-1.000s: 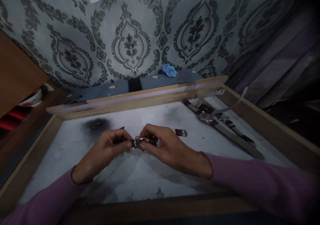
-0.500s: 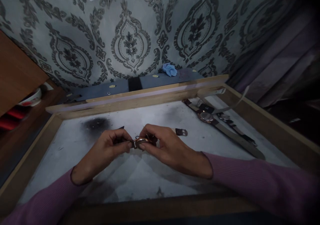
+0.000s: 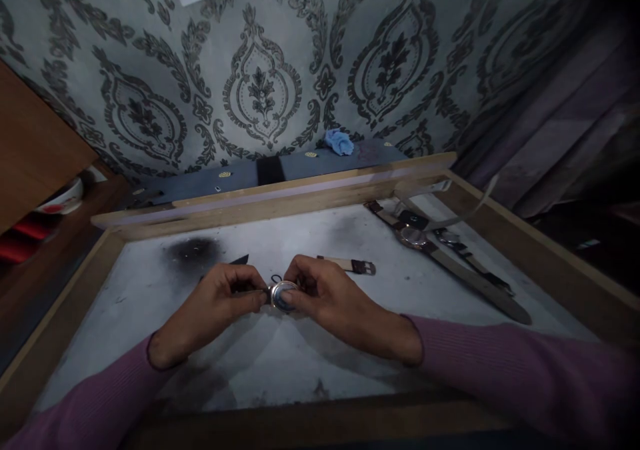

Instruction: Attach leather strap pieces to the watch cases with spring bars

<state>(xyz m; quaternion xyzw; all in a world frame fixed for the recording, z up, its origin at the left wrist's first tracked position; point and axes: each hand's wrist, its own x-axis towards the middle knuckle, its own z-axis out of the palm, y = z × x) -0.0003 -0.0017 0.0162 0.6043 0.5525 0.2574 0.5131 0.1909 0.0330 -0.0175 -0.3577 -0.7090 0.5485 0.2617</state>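
A round wristwatch (image 3: 283, 298) with a shiny metal case is held just above the white board. My right hand (image 3: 325, 293) is closed on the case, its thumb lying across the watch face. At the left side of the case, my left hand (image 3: 225, 297) pinches what looks like the dark end of a watch strap, mostly hidden by the fingertips. A small black loop (image 3: 277, 279) shows just behind the watch. Beyond my right hand lies a loose strap piece (image 3: 357, 266) with a buckle. A dark pointed piece (image 3: 241, 260) sticks out behind my left hand.
Several watches and straps (image 3: 425, 243) lie at the right of the wood-framed board (image 3: 150, 317). A pale band (image 3: 470, 210) arches over the right frame edge. Behind the frame, a crumpled blue cloth (image 3: 339, 142) rests by the wall. A bowl (image 3: 65, 197) sits in the left shelf.
The watch has tilted so that its face shows more toward me. Both hands have dropped slightly, and more of the loose buckle strap is visible behind my right hand.
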